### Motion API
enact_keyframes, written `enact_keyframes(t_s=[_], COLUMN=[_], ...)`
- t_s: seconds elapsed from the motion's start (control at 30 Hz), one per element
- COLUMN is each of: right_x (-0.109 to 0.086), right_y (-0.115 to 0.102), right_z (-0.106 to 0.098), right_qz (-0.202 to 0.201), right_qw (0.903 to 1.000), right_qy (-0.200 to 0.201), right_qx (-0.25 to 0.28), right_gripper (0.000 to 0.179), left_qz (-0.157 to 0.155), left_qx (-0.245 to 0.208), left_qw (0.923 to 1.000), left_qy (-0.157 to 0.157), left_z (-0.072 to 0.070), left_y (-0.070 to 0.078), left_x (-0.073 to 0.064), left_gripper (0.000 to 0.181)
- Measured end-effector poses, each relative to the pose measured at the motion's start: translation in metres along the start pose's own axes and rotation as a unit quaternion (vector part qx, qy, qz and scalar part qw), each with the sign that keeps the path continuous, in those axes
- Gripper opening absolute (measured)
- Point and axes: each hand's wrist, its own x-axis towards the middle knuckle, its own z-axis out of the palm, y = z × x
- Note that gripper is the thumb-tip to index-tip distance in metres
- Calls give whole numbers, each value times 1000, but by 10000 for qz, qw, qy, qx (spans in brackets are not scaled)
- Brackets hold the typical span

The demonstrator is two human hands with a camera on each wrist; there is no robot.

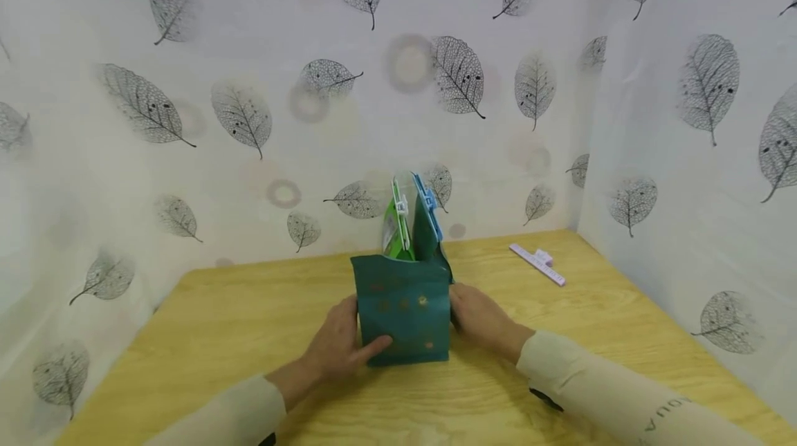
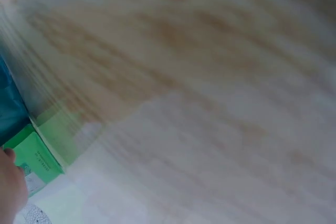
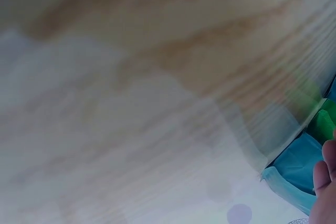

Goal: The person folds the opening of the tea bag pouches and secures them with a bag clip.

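Upright on the table stands a dark teal pouch (image 1: 405,314) with small gold marks on its front and no clip along its top edge. My left hand (image 1: 339,335) grips its left side, thumb across the front. At the right edge, my right hand (image 1: 479,314) holds the pouches, its fingertips hidden behind them. Behind rise a green packet (image 1: 392,235), topped by a green clip (image 1: 400,214) with a white latch, and another teal pouch (image 1: 425,231) with a blue clip (image 1: 427,204). The left wrist view shows the green packet (image 2: 37,156) close to the fingers.
A lilac sealing clip (image 1: 537,265) lies at the back right of the wood-grain table (image 1: 249,321). Leaf-patterned sheeting (image 1: 261,190) encloses the back and sides of the table.
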Motion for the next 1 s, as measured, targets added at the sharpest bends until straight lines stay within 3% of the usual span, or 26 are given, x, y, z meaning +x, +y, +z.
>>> enact_keyframes(t_s=[0.27,0.7,0.87,1.0], right_x=[3,-2,-2,1], right_y=[0,-1,-1,-3], right_z=[-6,-2,-3,-5], right_qz=[112,371,427,418], right_qw=[9999,9987,9981,9980], right_qy=[-104,-331,-279,-12], right_qx=[65,143,346,482], right_gripper=[23,23,24,22], left_qz=[308,278,283,346], left_qx=[212,270,235,117], left_qw=[9992,9992,9993,9991], left_qy=[110,10,76,191], left_z=[-4,-1,-1,0], left_y=[-3,-1,0,-1], left_x=[6,4,4,3], left_gripper=[81,79,79,78])
